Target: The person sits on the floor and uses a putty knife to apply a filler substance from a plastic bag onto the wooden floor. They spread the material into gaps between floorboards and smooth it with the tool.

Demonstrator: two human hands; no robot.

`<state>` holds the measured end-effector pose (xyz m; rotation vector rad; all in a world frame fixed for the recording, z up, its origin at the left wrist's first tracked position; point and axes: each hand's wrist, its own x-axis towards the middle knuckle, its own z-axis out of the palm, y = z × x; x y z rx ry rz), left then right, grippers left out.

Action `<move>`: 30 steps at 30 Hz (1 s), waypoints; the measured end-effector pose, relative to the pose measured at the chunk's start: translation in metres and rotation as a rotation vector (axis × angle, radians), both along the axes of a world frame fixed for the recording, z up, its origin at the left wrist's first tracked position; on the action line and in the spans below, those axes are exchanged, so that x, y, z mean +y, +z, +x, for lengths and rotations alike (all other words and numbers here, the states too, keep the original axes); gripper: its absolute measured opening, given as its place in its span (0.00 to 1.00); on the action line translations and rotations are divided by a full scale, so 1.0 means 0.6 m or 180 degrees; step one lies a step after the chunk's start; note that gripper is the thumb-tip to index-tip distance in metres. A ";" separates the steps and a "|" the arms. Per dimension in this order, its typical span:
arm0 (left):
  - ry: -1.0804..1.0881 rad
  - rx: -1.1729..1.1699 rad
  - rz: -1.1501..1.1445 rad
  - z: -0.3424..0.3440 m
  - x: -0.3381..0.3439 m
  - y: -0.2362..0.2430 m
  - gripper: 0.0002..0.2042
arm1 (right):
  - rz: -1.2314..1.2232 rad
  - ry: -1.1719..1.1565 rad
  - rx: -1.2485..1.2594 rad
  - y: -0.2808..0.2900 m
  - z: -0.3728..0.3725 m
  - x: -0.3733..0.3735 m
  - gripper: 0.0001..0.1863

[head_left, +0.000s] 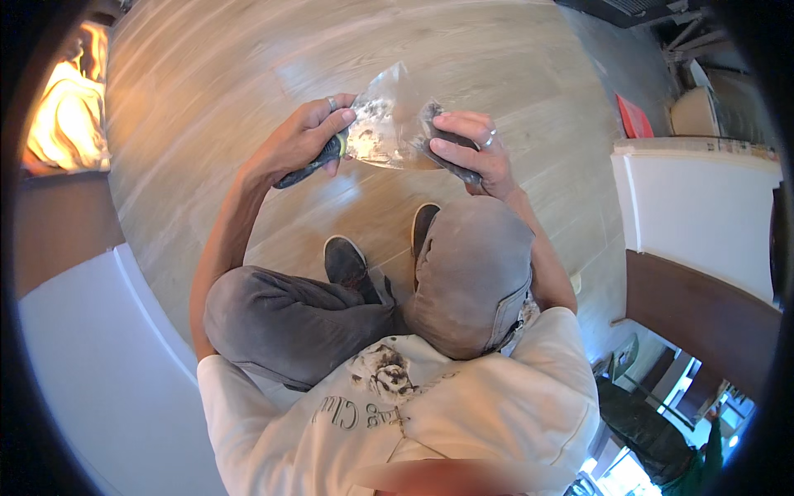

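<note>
My left hand [318, 132] is closed round the dark handle of a broad putty knife [382, 124], a touch of yellow showing near the blade. That wide, shiny blade points right and carries pale and dark smears. Opposite it, my right hand [480, 149] grips a dark, elongated hand tool [452, 157] smeared with grey; its exact kind is unclear. The tool's end is close to the blade's outer edge, and whether they touch I cannot tell. Both hands are above the floor, ahead of my bent knees.
Pale wood-look floor [538, 107] spreads around my shoes [346, 260]. At the left, bright orange flames [66, 116] show above a brown and white low wall [107, 331]. A white ledge unit [695, 207] stands right, a red object [634, 116] beside it. Dark items [645, 422] lie lower right.
</note>
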<state>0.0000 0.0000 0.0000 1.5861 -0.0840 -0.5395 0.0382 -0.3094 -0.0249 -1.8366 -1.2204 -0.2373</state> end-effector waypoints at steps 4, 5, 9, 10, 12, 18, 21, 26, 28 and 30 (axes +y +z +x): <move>0.0056 -0.0165 0.0137 0.002 0.007 0.011 0.22 | -0.0533 -0.0153 -0.0746 0.013 0.022 -0.023 0.25; 0.0027 -0.0184 0.0203 0.006 0.012 0.013 0.22 | -0.0613 -0.0174 -0.0813 0.013 0.027 -0.029 0.26; 0.0151 -0.0567 0.0263 0.008 0.008 0.000 0.24 | -0.1192 -0.0435 -0.0810 0.023 0.068 -0.066 0.26; 0.0227 -0.0792 0.0508 0.004 0.019 -0.003 0.24 | -0.1234 -0.0494 -0.0560 0.018 0.075 -0.062 0.29; 0.0194 -0.1363 0.0884 0.018 0.027 -0.016 0.23 | -0.0184 -0.1623 0.1999 -0.001 0.056 -0.087 0.16; -0.0307 -0.1477 -0.0023 0.011 0.007 0.004 0.19 | 0.0766 0.0313 0.4138 -0.082 0.159 -0.137 0.28; 0.0496 -0.1716 0.0103 -0.001 0.029 0.049 0.19 | 0.0083 -0.0174 0.4142 -0.115 0.228 -0.114 0.29; 0.1548 -0.1260 0.0645 -0.101 0.167 0.146 0.21 | 0.0255 0.0091 0.4151 -0.084 0.239 0.000 0.27; 0.1578 -0.1505 0.0453 -0.145 0.244 0.166 0.38 | 0.0242 0.0375 0.3866 -0.047 0.204 0.104 0.25; 0.2168 -0.1709 0.0372 -0.194 0.231 0.168 0.28 | 0.0189 0.0805 0.3727 -0.029 0.182 0.168 0.25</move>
